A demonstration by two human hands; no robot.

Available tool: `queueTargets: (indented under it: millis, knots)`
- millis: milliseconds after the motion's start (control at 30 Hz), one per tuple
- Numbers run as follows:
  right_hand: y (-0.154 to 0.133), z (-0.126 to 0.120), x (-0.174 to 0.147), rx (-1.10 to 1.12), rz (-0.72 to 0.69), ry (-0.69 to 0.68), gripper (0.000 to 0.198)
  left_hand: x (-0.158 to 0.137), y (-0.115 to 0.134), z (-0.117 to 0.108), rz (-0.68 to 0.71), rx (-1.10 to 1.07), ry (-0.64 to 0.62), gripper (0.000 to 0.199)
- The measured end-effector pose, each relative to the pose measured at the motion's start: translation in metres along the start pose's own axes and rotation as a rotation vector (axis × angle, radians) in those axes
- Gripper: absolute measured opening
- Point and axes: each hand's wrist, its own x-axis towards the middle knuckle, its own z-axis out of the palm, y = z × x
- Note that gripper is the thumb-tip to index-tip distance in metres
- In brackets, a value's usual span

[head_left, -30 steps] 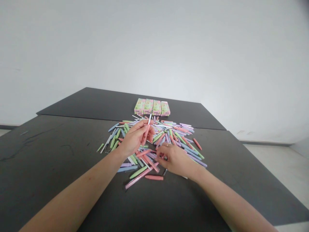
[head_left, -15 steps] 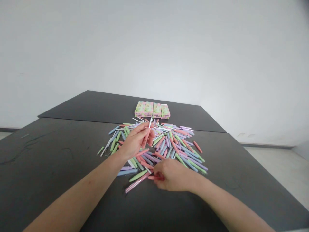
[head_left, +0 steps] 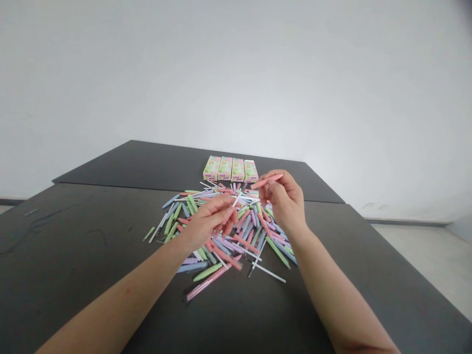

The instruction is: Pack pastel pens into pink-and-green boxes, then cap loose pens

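My left hand, over the middle of the pile, pinches a thin white pen refill that points up and away. To its right and slightly higher, my right hand grips a pink pen barrel between thumb and fingers. The barrel and the refill are apart. Beneath both hands spreads a loose heap of pen parts in pink, green, blue and purple, with white refills among them. A pink pen piece with a clear end lies at the near edge. My hands hide part of the heap.
Several small pink-and-green boxes stand in a row behind the heap. The black table has a seam across it before the boxes. A pale wall rises behind it, with floor visible to the right.
My right hand has risen from the near edge of the heap, now with the pink barrel raised beside my left hand. White refills show where it was. The left hand has shifted slightly.
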Motion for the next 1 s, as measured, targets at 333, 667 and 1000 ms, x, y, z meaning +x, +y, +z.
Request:
queueTargets:
  millis: [333,667,1000]
  knots:
    - [0.002,-0.012,-0.001,-0.059,-0.008,-0.006,0.005,-0.003,0.002,0.002,-0.018,0.042,-0.102,0.018]
    - [-0.001,-0.016,-0.001,-0.139,0.016,-0.083,0.007,-0.005,0.006,0.004,-0.041,0.040,-0.107,0.016]
    - [0.003,-0.020,-0.001,-0.156,0.068,-0.241,0.011,-0.004,0.009,0.002,-0.063,0.005,-0.114,0.026]
